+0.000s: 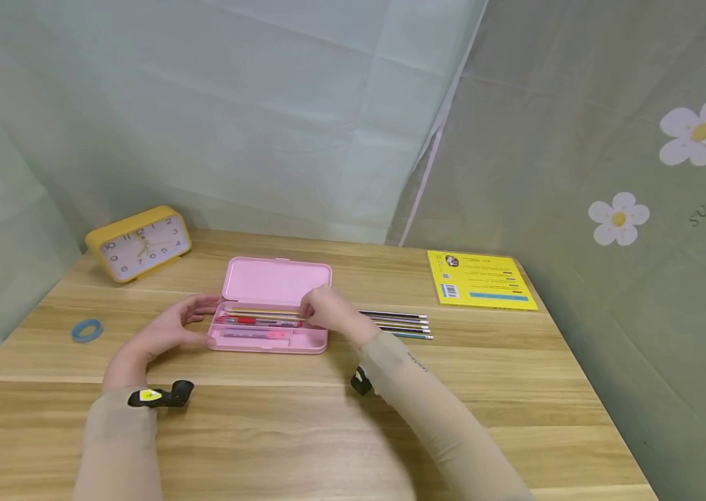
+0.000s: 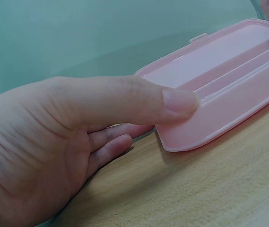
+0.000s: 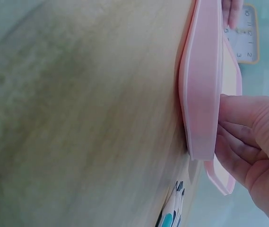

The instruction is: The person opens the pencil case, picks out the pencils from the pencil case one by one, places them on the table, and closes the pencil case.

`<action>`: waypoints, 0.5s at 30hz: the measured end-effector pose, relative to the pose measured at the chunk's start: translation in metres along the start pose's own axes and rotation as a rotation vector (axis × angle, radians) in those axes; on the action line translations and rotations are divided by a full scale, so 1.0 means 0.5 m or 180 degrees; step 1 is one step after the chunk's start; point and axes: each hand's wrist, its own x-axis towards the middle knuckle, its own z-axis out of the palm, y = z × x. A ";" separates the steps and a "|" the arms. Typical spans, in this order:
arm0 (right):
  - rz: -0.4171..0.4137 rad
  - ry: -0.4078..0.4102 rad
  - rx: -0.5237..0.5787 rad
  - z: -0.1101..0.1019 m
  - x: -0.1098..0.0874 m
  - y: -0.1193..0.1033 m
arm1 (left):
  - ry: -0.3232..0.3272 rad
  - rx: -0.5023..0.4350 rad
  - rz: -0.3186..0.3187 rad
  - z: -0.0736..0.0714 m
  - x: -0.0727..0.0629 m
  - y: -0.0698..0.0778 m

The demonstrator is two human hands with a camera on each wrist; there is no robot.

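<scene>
While pens [image 1: 259,321] and pencils [image 1: 265,312] sit inside the open pink case [image 1: 309,341] on the table [image 1: 253,431], loose pencils [image 1: 398,324] remain alongside; left hand [image 1: 168,327] touches it, unclenched; right hand [image 1: 331,311] reaches in (can't tell its grip).

Left hand [image 1: 179,325]: my thumb [image 2: 139,100] lies straight, apart from the fingers.
Right hand [image 1: 329,309]: my fingers bend, tips hidden.
Forearms [image 1: 120,449]: sleeved; my right slants leftward.
</scene>
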 end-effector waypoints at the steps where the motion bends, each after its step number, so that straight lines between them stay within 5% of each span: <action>1: 0.0007 0.0003 0.0009 0.000 0.000 -0.001 | 0.0001 0.0003 0.0000 0.000 0.000 0.000; 15: 0.0147 -0.0012 0.0053 -0.002 0.002 -0.008 | -0.0032 -0.0025 -0.0036 -0.002 -0.002 0.004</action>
